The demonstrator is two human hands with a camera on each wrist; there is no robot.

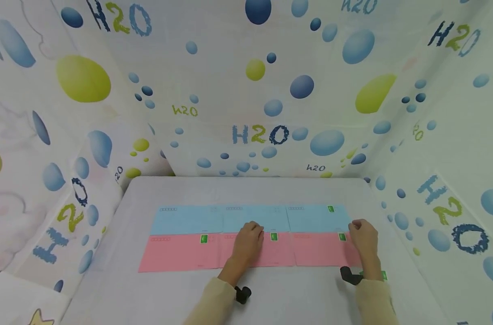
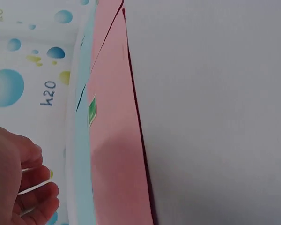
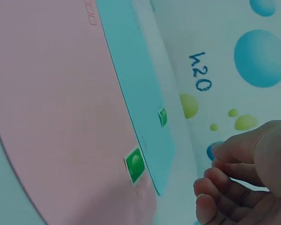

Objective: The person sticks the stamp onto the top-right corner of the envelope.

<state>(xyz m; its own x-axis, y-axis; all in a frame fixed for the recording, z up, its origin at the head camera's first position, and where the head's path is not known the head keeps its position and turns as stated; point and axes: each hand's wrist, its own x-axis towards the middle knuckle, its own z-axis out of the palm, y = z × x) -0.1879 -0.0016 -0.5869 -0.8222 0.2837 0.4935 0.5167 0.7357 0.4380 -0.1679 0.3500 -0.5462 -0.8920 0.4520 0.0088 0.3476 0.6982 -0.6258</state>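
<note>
Three blue envelopes (image 1: 189, 221) lie side by side above a row of three pink envelopes (image 1: 177, 257). Each pink envelope bears a green stamp (image 1: 204, 239), and the right-hand blue one has another stamp (image 1: 331, 209). Over the middle pink envelope is my left hand (image 1: 248, 243), fingers loosely bent and nothing visible in them. My right hand (image 1: 365, 235) is by the right ends of both rows. In the right wrist view its thumb and fingers (image 3: 208, 206) are loosely curled, with no object visible between them.
More green stamps (image 1: 384, 275) lie on the white table (image 1: 295, 298), partly hidden by my right wrist. A cloth (image 1: 214, 90) printed with blue and green drops and H2O letters surrounds the table behind and at the sides.
</note>
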